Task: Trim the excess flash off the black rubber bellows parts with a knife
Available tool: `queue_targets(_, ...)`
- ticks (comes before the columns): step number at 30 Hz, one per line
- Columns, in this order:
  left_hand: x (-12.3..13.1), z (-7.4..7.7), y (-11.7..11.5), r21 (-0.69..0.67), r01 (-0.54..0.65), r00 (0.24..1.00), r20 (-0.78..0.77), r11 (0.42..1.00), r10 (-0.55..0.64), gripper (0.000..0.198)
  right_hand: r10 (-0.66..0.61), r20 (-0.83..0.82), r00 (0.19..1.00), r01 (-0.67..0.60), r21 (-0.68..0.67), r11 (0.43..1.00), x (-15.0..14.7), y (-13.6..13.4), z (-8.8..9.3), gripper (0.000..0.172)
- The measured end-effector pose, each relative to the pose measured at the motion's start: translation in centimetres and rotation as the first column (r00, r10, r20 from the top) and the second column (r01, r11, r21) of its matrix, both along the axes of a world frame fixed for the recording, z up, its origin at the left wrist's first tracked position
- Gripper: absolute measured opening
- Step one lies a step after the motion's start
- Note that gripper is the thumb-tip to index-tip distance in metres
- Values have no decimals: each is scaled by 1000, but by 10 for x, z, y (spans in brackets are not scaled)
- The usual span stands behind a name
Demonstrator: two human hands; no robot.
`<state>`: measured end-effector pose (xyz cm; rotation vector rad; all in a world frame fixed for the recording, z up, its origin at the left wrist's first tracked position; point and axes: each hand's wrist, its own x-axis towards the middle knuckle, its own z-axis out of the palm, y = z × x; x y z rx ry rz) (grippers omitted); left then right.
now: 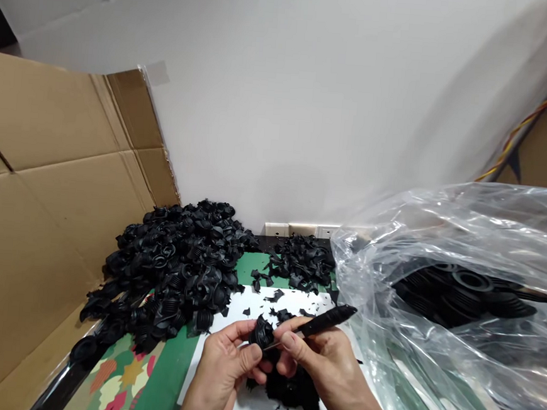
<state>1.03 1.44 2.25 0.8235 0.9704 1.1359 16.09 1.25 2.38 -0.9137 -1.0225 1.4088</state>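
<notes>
Between the thumb and fingers of my left hand (229,359) is a black ribbed rubber part (262,332) with ragged edges. My right hand (321,354) grips a thin blade tool with a black wrapped handle (328,320); its metal end reaches the ribbed part. Both hands are over a white board (248,405). Black scraps (294,390) lie on the board under my hands, and smaller bits are scattered near its far edge. My fingers hide some of the blade and of the ribbed part.
A large heap of black ribbed parts (179,254) stands at the left, against a cardboard box (44,168). Black offcuts (302,261) are piled behind the board, before a wall socket (277,229). At the right, a clear plastic bag (442,224) holds black ribbed parts (460,295).
</notes>
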Motion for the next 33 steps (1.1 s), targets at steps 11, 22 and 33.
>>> queue_targets(11, 10, 1, -9, 33, -91, 979, -181, 995, 96, 24, -574, 533, 622, 41, 710, 703, 18, 17, -8, 19)
queue_targets(22, -11, 3, -7, 43, -147, 986, -77, 988, 150, 42, -125, 200, 972, 85, 195, 977, 25, 14, 4, 27)
queue_targets(33, -1, 0, -7, 124, -137, 972, -173, 983, 158, 31, -12, 28, 1000, 11, 42, 999, -6, -6, 9, 31)
